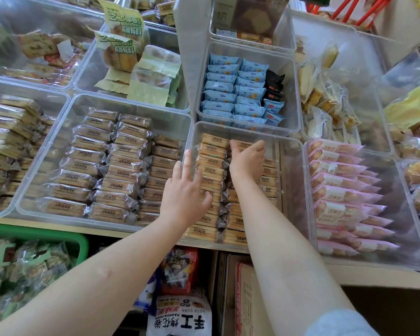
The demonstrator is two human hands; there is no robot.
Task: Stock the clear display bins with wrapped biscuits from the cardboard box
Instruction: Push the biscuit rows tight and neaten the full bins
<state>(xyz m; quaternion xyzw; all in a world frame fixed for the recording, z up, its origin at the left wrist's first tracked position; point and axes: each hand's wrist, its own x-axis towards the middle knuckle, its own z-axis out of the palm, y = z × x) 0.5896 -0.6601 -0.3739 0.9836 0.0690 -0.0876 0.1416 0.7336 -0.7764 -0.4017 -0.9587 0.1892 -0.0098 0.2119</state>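
Both bare hands are over the clear plastic bin (292,151) at the centre of the frame, forearms stretched in from the bottom edge. Left hand (185,190) lies flat with fingers straight and slightly spread, palm down, pressing on the near-left column of tan wrapped biscuit packs (210,163) and holding nothing. Right hand (248,159) reaches deeper, wrist bent, fingers curled down over the packs at the far end of the middle column; whether it grips one cannot be told. That bin holds three columns of packs, the rightmost partly hidden by the right arm. Left of it, a wider clear bin (58,132) shows three more columns of the same tan packs. Above centre, a small clear bin (289,76) carries two columns of pale blue sachets with a few black ones beside. At right, a clear bin (309,214) holds pink-wrapped packs. Lower centre, below the shelf edge, stands a brown cardboard box (247,297).
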